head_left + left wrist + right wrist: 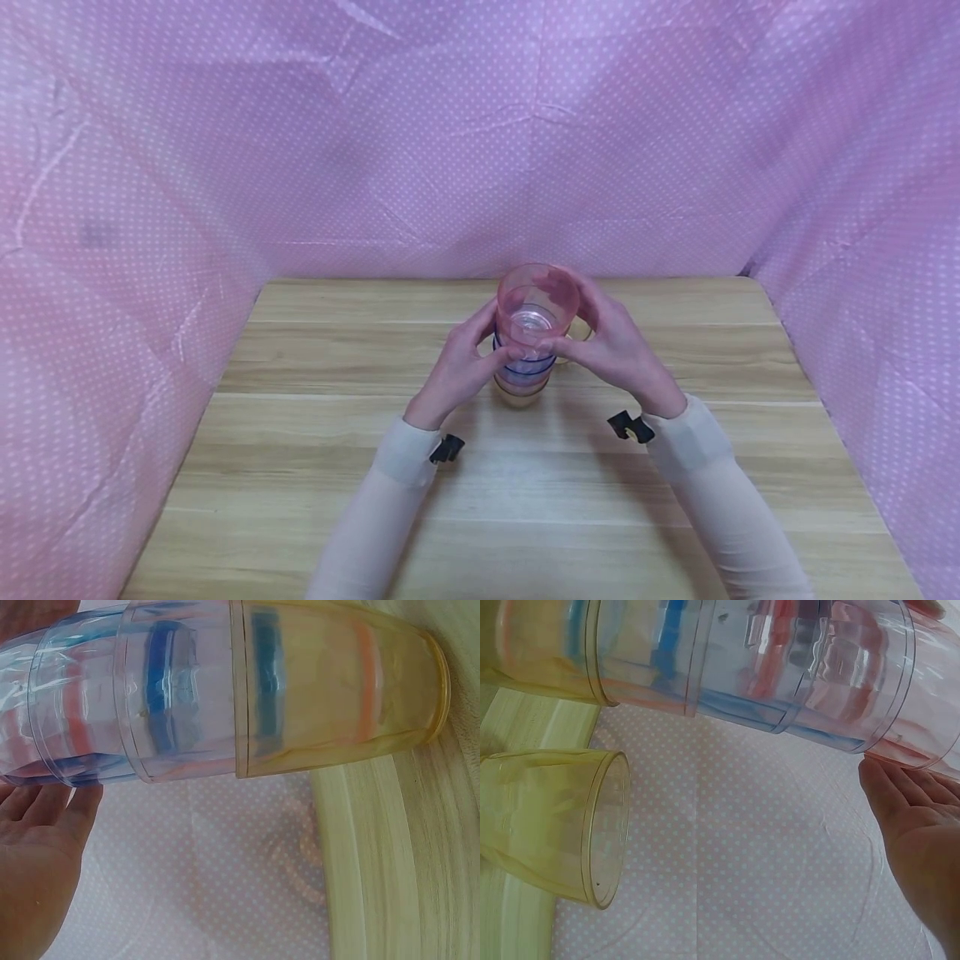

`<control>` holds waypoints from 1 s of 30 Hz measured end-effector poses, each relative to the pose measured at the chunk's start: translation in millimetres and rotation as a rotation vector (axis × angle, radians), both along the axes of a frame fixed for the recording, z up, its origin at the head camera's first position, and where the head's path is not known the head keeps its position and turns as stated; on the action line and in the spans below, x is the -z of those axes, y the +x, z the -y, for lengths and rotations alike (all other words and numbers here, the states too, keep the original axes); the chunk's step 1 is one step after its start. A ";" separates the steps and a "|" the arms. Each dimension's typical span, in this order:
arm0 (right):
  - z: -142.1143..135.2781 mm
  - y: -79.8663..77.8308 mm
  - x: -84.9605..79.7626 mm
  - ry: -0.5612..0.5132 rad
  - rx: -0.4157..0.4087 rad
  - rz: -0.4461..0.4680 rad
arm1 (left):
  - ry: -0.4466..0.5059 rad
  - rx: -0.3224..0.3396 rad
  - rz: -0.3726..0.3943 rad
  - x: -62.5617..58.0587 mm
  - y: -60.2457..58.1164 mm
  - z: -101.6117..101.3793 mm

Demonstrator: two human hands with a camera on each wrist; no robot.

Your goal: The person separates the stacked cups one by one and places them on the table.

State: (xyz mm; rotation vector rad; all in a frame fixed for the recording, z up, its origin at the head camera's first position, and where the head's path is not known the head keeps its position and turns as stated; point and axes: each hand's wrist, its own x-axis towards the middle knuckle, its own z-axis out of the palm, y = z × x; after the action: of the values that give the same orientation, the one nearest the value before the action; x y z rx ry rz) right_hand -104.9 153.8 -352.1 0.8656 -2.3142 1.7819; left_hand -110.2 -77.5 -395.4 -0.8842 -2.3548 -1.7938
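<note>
A tall stack of nested clear plastic cups stands upright on the table, held between both hands. At its top is a pink cup (538, 287), below it come blue cups (82, 690) and a pale pink one (199, 697), and a yellow cup (322, 682) forms the base. My left hand (467, 360) grips the stack's upper part from the left, near the blue rims. Around the pink top cup's right side curls my right hand (617, 343), thumb in front and fingers behind. A separate yellow cup (544, 825) stands upright beside the stack, partly hidden behind the right hand in the head view.
The wooden table (300, 467) reaches back to a pink polka-dot cloth (420, 150), which hangs behind it and along both sides. Black clips (447, 449) sit at the cuffs of the pale sleeves (697, 446).
</note>
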 end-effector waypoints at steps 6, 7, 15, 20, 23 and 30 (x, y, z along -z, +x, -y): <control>-0.1 0.4 0.3 0.005 0.009 -0.015 | 0.001 0.001 0.006 0.1 1.2 0.2; 0.1 0.3 0.4 0.004 0.010 -0.017 | 0.000 0.000 0.006 0.1 1.3 0.1; 1.4 0.4 -0.1 -0.001 0.018 -0.026 | -0.010 -0.008 -0.001 1.1 1.5 -0.2; 1.8 1.1 -0.9 -0.007 0.011 -0.033 | -0.009 -0.008 -0.001 1.2 1.9 -0.6; 2.3 1.6 -2.2 -0.024 0.004 -0.041 | -0.007 -0.009 0.000 1.7 1.7 -0.8; 1.9 2.2 -4.8 -0.079 -0.016 -0.074 | -0.006 -0.008 0.002 3.3 1.8 -0.6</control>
State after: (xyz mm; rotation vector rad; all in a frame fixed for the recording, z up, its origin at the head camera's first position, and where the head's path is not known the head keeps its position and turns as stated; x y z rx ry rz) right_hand -102.7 151.8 -347.4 0.9240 -2.1817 1.8019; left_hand -108.4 -76.9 -398.7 -0.8731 -2.3620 -1.7867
